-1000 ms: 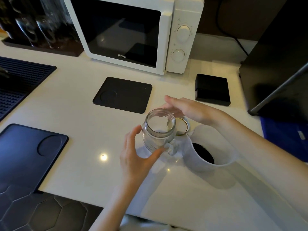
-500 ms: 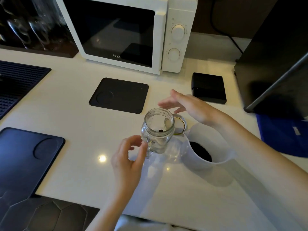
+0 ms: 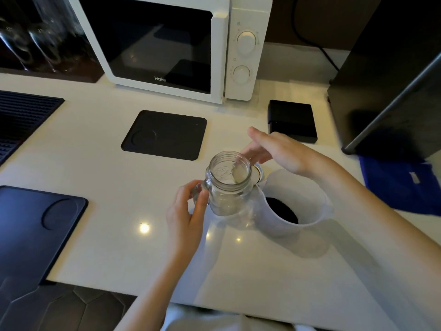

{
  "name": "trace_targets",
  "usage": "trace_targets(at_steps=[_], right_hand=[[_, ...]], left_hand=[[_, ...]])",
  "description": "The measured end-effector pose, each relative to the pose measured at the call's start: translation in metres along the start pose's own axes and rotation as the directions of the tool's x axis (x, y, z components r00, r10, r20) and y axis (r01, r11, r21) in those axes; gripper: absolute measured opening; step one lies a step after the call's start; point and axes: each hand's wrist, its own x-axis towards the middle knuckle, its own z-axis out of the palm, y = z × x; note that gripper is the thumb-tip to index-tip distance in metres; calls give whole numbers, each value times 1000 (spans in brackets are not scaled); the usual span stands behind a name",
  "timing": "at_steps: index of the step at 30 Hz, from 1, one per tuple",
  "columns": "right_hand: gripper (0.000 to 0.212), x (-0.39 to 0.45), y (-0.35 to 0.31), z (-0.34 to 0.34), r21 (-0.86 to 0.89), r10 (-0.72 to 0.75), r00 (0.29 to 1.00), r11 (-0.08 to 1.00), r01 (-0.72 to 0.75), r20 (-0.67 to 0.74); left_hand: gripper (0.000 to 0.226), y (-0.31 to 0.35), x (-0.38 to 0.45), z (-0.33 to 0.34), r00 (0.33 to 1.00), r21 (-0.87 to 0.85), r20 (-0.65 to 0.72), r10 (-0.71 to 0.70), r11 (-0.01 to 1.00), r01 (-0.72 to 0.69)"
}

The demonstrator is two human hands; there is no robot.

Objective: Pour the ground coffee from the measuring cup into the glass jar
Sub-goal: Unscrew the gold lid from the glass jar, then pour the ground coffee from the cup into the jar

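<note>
A clear glass jar (image 3: 229,185) with a side handle stands upright and lidless on the white counter (image 3: 95,163). My left hand (image 3: 188,211) pinches the jar's handle on its left side. Just right of the jar stands a white measuring cup (image 3: 298,201) with dark ground coffee (image 3: 282,210) in its bottom. The jar's round lid (image 3: 257,174) lies flat behind the jar, partly hidden by it. My right hand (image 3: 276,149) hovers above the lid and behind the jar, fingers spread, holding nothing.
A white microwave (image 3: 171,46) stands at the back. A black square mat (image 3: 164,134) lies in front of it, a black box (image 3: 292,120) to its right. A dark tray (image 3: 35,225) sits at the left, a blue cloth (image 3: 401,187) and a dark appliance (image 3: 391,75) at the right.
My left hand let go of the jar's body and took hold of its handle, which now points left. My right hand lifted off the lid and rose slightly.
</note>
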Motion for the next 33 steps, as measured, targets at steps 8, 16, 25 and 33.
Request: trace_targets(at_steps=[8, 16, 25, 33], right_hand=[[31, -25, 17, -7, -25, -45, 990, 999, 42, -134], [22, -90, 76, 13, 266, 112, 705, 957, 112, -700], [42, -107, 96, 65, 420, 303, 571, 904, 82, -763], [45, -91, 89, 65, 675, 490, 514, 687, 269, -704]], left_hand=[[28, -10, 1, 6, 999, -120, 26, -38, 992, 40], [33, -21, -3, 18, 994, -181, -18, -110, 978, 105], [31, -23, 0, 18, 985, -208, 31, -171, 962, 174], [30, -19, 4, 17, 978, -292, 52, -201, 934, 208]])
